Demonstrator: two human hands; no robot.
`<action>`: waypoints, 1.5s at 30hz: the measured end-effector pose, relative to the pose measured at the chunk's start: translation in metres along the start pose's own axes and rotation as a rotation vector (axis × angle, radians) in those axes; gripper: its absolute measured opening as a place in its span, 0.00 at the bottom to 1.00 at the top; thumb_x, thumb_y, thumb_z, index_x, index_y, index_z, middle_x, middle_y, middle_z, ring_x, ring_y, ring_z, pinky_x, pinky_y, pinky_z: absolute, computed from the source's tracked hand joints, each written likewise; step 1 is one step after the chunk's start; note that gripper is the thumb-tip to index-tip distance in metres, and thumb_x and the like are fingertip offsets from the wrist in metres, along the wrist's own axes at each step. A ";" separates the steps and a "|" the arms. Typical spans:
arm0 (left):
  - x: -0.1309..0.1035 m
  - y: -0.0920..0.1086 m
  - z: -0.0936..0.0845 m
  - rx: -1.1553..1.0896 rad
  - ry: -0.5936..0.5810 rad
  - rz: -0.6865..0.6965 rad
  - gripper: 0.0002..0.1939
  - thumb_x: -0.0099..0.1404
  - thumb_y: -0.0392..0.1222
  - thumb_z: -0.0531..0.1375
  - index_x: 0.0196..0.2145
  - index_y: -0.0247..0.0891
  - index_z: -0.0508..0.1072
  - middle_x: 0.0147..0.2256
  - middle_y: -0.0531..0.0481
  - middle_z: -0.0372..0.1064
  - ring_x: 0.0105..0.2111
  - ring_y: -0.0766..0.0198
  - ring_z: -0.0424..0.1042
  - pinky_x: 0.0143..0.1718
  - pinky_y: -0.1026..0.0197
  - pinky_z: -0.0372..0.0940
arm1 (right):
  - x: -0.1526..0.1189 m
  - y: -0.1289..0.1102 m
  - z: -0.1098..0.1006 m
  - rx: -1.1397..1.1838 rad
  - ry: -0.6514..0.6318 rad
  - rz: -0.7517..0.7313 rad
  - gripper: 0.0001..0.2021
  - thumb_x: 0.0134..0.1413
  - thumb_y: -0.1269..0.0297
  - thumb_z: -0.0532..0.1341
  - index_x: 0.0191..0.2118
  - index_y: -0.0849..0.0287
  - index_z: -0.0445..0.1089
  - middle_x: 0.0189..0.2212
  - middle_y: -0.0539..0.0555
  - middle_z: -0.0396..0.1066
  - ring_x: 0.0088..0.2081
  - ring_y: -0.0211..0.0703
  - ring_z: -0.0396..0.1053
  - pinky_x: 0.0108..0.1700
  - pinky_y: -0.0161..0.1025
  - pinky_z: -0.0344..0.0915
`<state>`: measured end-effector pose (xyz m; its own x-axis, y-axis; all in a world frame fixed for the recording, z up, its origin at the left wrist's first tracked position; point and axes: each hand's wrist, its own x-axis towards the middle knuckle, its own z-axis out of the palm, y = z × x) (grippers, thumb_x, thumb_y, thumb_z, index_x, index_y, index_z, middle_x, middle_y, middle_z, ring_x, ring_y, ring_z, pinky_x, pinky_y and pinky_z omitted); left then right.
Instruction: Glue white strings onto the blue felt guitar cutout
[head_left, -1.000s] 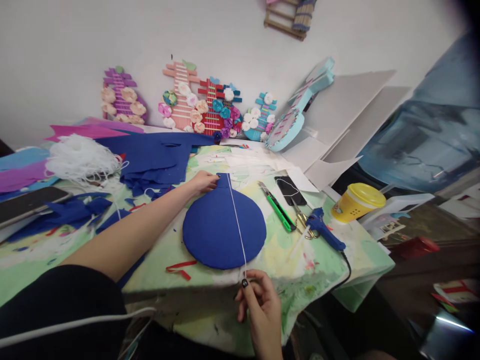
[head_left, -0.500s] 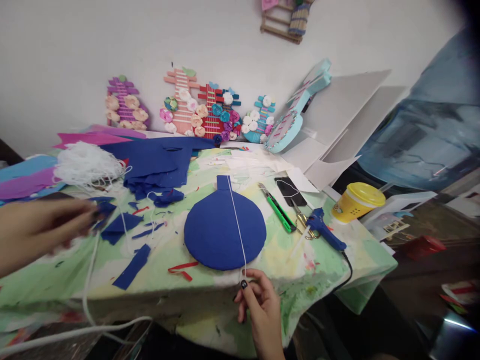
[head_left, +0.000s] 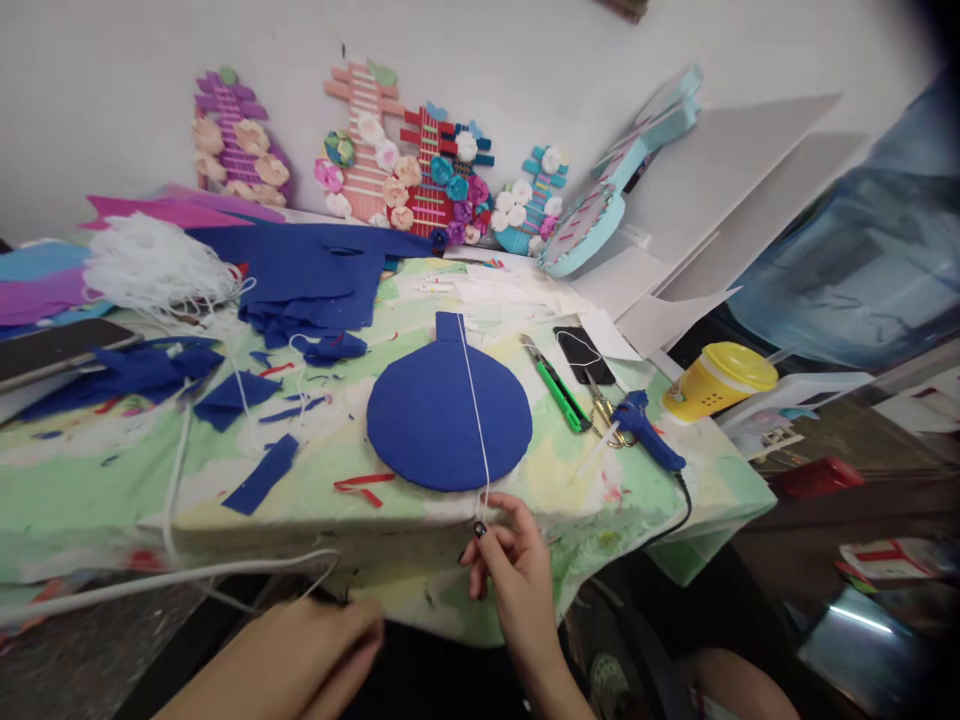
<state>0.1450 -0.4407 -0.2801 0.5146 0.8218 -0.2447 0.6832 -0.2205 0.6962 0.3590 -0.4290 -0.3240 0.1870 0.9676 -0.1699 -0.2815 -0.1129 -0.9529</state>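
- The bare left hand (head_left: pixel 337 635) is blurred, its fingertips hidden (whether it holds anything, I cannot tell); the forearm runs off the bottom edge.
- The lower end of the thin white string (head_left: pixel 475 410) is lost between the fingertips of the bare right hand (head_left: pixel 514 555).
- A brown wooden piece (head_left: pixel 628 8) is mostly cut off by the top edge.
- A flat black-and-silver device (head_left: pixel 60 352) is cropped at the left.
- White boards (head_left: pixel 720 190) hide part of the translucent blue plastic bottle (head_left: pixel 855 270).
- Print on the red-and-white packet (head_left: pixel 892 558) is too small to read.
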 end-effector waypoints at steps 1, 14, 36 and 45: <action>0.011 0.011 0.003 -0.011 -0.010 -0.037 0.15 0.66 0.50 0.51 0.29 0.43 0.73 0.28 0.50 0.72 0.28 0.62 0.70 0.30 0.60 0.61 | -0.001 -0.001 0.000 -0.002 -0.011 0.004 0.18 0.53 0.56 0.62 0.46 0.60 0.61 0.19 0.45 0.69 0.13 0.29 0.59 0.16 0.25 0.55; 0.098 0.063 0.029 -0.060 0.402 -0.095 0.15 0.64 0.46 0.53 0.27 0.37 0.74 0.20 0.50 0.70 0.21 0.63 0.69 0.26 0.64 0.54 | -0.001 0.009 -0.001 0.028 -0.007 0.018 0.23 0.52 0.52 0.64 0.49 0.58 0.60 0.16 0.41 0.62 0.13 0.28 0.54 0.16 0.25 0.52; 0.108 0.052 0.042 0.162 0.726 0.231 0.09 0.61 0.35 0.56 0.24 0.38 0.71 0.18 0.54 0.69 0.17 0.66 0.69 0.20 0.66 0.55 | -0.006 0.010 0.005 0.130 -0.001 0.007 0.33 0.45 0.50 0.68 0.52 0.60 0.57 0.12 0.40 0.61 0.11 0.27 0.52 0.14 0.24 0.49; 0.109 0.047 0.043 0.157 0.727 0.222 0.10 0.62 0.34 0.54 0.23 0.38 0.69 0.17 0.55 0.68 0.17 0.67 0.69 0.20 0.66 0.54 | -0.003 0.020 0.005 0.010 -0.007 -0.031 0.31 0.49 0.53 0.63 0.56 0.61 0.58 0.14 0.41 0.62 0.11 0.30 0.55 0.14 0.26 0.51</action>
<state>0.2552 -0.3843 -0.3035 0.2162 0.8759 0.4314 0.6971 -0.4478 0.5599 0.3483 -0.4333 -0.3409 0.1892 0.9721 -0.1388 -0.2850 -0.0809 -0.9551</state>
